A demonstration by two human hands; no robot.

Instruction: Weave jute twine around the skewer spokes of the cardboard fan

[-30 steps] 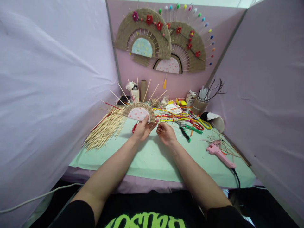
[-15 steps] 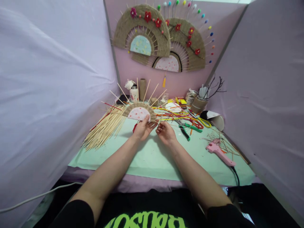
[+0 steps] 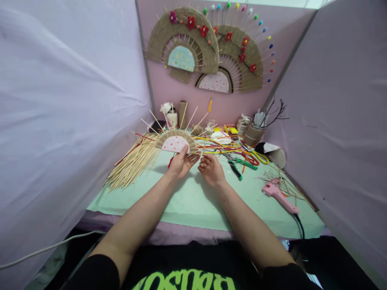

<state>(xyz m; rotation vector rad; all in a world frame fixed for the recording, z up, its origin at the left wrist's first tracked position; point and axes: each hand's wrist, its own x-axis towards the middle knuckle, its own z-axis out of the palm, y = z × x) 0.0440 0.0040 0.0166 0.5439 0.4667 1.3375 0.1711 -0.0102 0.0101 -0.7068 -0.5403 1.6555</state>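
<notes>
- Where the mint-green bench (image 3: 193,201) meets the left curtain, a loose heap of bare bamboo skewers (image 3: 133,163) lies fanned out, with neither hand on it.
- Just right of that heap, the left hand (image 3: 181,163) holds the half-round fan piece (image 3: 175,143) upright above the bench, gripping its straight lower edge with the thumb in front on the pink spotted paper.
- On this fan piece a narrow band of brown twine runs around the paper half-disc. Beyond the band the spokes stick out bare, so the weaving looks to be at an early stage.
- Above, on the far wall, hang two finished fans (image 3: 184,44) with much wider twine bands and red flowers. Set against them, most of the weaving and all of the trimming appear left to do.
- Close to the piece's right corner, the right hand (image 3: 211,169) has its fingers curled toward the palm. I cannot tell whether they pinch a strand of twine.
- Farther right lie coloured sticks (image 3: 223,147), green-handled pliers (image 3: 237,165) and, near the right edge, a pink glue gun (image 3: 279,195), all apart from both hands.
</notes>
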